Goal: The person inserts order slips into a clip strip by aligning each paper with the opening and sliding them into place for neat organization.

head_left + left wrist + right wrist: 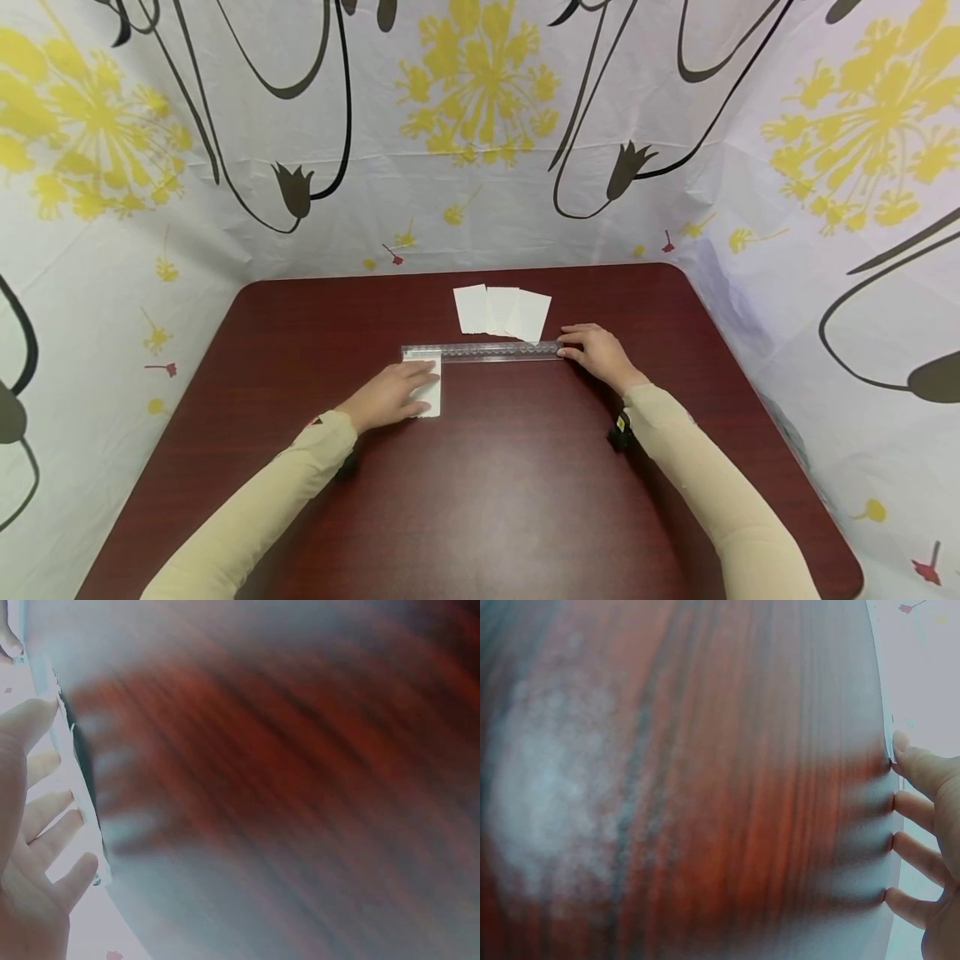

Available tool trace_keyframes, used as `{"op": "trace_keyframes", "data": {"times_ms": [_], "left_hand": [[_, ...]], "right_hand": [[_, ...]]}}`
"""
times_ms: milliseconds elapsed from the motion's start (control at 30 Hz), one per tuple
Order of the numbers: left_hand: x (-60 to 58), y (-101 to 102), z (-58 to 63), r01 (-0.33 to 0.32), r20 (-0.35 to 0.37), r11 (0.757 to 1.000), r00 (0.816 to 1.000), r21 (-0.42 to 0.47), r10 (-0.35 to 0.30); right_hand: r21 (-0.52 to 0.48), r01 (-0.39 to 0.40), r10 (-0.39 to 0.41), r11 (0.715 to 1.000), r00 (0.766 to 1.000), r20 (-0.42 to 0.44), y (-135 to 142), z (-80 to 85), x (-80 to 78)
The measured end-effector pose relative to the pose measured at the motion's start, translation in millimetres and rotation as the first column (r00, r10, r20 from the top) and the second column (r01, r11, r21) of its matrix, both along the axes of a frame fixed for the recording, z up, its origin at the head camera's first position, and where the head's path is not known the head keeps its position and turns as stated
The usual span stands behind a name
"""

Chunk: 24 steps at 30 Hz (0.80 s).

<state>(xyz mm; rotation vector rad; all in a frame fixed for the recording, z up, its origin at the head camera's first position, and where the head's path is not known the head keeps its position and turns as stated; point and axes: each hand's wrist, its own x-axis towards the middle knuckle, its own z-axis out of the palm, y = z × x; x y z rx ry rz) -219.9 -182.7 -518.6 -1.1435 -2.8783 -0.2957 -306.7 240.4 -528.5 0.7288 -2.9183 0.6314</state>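
A clear plastic ruler (495,352) lies crosswise on the dark red table. Its left end overlaps a white paper slip (432,400) in the head view. My left hand (386,397) rests on that slip with fingers extended and spread, also seen in the left wrist view, where the paper edge (88,802) runs along the fingertips. At the ruler's right end, my right hand (597,352) holds it between thumb and fingers. In the right wrist view the fingertips (894,841) are spread and down at the tabletop.
Three white paper slips (471,309) lie fanned out and overlapping just beyond the ruler, one corner reaching its far edge. The table (495,483) has rounded corners. Patterned white sheeting (510,208) surrounds the table at the back and sides.
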Motion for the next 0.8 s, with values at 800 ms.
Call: {"op": "trace_keyframes", "data": {"times_ms": [800], "left_hand": [[-2.3,14,2.4,0.018,0.018,1.000,1.000,-0.022,-0.018]], "right_hand": [[-0.003,0.020,-0.020,1.000,0.999,0.031,0,3.0,2.4]]}}
